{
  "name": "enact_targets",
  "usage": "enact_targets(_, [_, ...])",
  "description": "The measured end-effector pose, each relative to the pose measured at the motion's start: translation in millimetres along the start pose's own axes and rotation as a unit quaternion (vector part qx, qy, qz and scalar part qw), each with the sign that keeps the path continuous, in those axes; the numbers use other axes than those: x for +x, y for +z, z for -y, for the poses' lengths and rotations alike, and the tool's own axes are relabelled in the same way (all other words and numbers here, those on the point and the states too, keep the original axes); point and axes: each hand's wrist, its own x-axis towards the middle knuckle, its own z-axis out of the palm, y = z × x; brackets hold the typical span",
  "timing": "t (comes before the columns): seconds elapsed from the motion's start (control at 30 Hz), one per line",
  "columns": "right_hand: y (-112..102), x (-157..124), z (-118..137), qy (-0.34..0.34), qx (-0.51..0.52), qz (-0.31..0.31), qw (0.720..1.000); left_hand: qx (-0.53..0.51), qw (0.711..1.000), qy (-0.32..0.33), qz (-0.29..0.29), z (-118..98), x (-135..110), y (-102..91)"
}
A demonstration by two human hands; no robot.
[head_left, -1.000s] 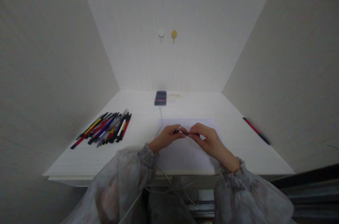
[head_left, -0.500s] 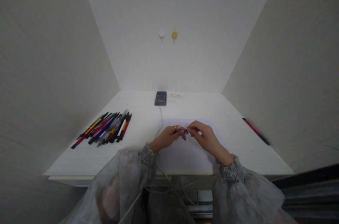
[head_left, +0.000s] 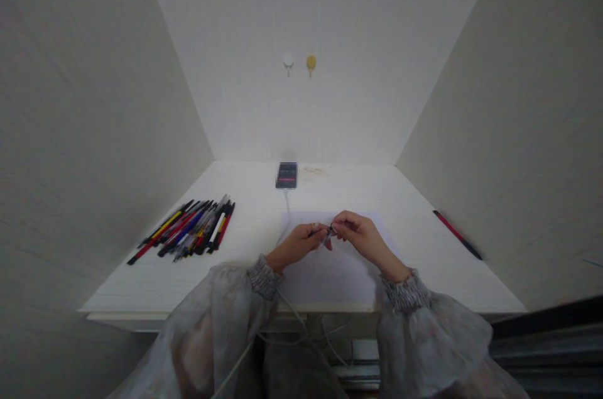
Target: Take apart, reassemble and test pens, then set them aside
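Above the paper sheet (head_left: pixel 330 276) on the white tabletop (head_left: pixel 409 198), the left hand (head_left: pixel 301 243) and right hand (head_left: pixel 362 237) both pinch a small pen (head_left: pixel 330 233). A pen pile (head_left: pixel 188 229) lies left of the sheet, a phone (head_left: pixel 286 174) behind it, bare walls (head_left: pixel 330 9) around.

The left hand (head_left: pixel 301 243) and right hand (head_left: pixel 360 237) meet over a white sheet of paper (head_left: pixel 330 276) at the near middle of the white table (head_left: pixel 405 195). Their fingertips pinch a small dark piece (head_left: pixel 330 232), too blurred to name. A pile of pens (head_left: pixel 188 229) lies to the left. A red-and-black pen (head_left: pixel 456 234) lies at the right edge. A phone (head_left: pixel 286 174) with a cable (head_left: pixel 285 201) sits at the far side.
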Motion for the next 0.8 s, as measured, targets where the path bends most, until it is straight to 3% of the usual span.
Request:
enact_targets(0.17, [2.6, 0.2, 3.0, 0.015, 0.026, -0.003, 1.000, -0.012, 1.000, 0.014, 0.014, -3.9, -0.7, -1.3])
enact_targets(0.43, [-0.7, -0.8, 4.6, -0.018, 0.033, 0.011, 0.999, 0.004, 0.997, 0.046, -0.060, 1.1, 0.3, -2.0])
enact_targets(0.63, [-5.4, 0.4, 7.4, -0.097, -0.050, 0.031, 0.994, -0.004, 0.997, 0.053, -0.064, 8.3, 1.6, -2.1])
enact_targets(0.8, [-5.4, 1.8, 10.7, -0.105, -0.100, 0.030, 0.989, 0.000, 0.997, 0.056, -0.052, 6.8, 0.9, -2.2])
